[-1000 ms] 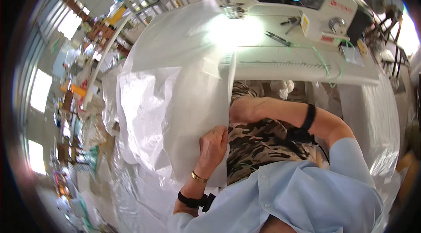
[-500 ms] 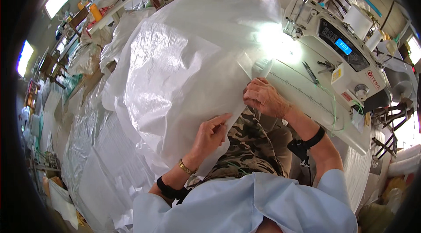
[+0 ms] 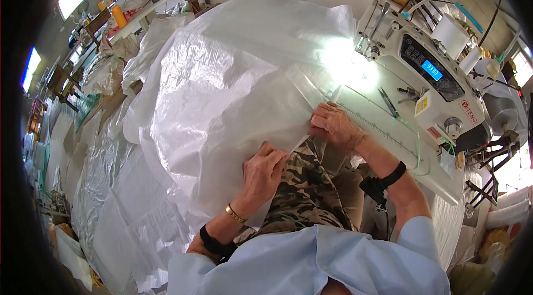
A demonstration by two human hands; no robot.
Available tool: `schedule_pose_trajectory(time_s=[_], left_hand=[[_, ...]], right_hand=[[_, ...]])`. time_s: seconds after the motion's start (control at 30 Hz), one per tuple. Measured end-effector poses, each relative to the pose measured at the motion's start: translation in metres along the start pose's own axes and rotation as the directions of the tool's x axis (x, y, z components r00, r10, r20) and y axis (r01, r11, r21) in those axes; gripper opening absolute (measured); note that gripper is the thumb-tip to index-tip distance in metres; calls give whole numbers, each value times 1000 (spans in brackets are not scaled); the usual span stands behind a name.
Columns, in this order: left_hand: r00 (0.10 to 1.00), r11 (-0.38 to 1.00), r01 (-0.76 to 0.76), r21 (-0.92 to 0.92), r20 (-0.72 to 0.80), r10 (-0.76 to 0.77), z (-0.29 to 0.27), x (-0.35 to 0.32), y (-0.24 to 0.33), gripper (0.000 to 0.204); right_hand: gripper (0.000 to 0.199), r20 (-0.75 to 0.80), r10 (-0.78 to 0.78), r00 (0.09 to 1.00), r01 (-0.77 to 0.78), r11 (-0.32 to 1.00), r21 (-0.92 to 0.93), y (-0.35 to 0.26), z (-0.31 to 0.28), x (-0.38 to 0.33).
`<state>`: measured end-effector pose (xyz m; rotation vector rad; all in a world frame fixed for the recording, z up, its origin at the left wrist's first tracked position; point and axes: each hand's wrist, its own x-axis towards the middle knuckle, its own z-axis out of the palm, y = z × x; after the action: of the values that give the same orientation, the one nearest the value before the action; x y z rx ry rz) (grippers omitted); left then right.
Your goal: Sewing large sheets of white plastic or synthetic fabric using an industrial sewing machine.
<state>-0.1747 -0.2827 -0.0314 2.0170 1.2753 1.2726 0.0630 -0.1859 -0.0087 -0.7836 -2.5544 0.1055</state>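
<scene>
A large sheet of white woven plastic (image 3: 222,84) spreads over the sewing table and hangs across my lap. Its near edge is folded into a narrow hem. My left hand (image 3: 265,172) is closed on that edge at the lower end, thumb and fingers pinched together. Further up the same edge, my right hand (image 3: 335,127) has its fingers curled closed around the plastic. Just beyond the right hand, the folded strip runs toward the lit needle area of a white sewing machine (image 3: 438,81). The machine's needle is lost in the lamp's glare.
Thread snips (image 3: 388,102) lie on the machine bed beside my right hand, with loose green thread (image 3: 417,145) nearby. A white thread cone (image 3: 451,31) stands behind the machine head. More plastic sheeting (image 3: 133,206) heaps on the left; a long bench (image 3: 150,9) stands further back.
My left hand has gone from a pointing finger to a pinch on the sheet's edge. The folded strip near the right hand lies flatter and more stretched out.
</scene>
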Motion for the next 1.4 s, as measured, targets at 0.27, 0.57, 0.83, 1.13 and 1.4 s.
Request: schedule_pose_trajectory(time_s=[0.27, 0.57, 0.83, 1.13, 1.4], left_hand=[[999, 1000, -27, 1, 35, 27, -12, 3, 4, 13], [944, 933, 218, -287, 303, -127, -20, 9, -20, 14], [913, 976, -183, -121, 348, 214, 14, 23, -2, 15], [830, 898, -437, 38, 402, 387, 40, 41, -1, 6], [817, 859, -485, 162, 435, 379, 55, 94, 1, 11]], right_hand=[[28, -47, -7, 999, 6, 1000, -4, 35, -14, 7], [36, 48, 132, 990, -129, 990, -48, 79, -29, 11], [40, -176, 362, 915, -403, 808, -430, 98, -25, -1], [49, -240, 576, 781, -621, 677, -395, 74, -25, -27], [61, -255, 669, 698, -716, 656, -238, 78, -19, -23]])
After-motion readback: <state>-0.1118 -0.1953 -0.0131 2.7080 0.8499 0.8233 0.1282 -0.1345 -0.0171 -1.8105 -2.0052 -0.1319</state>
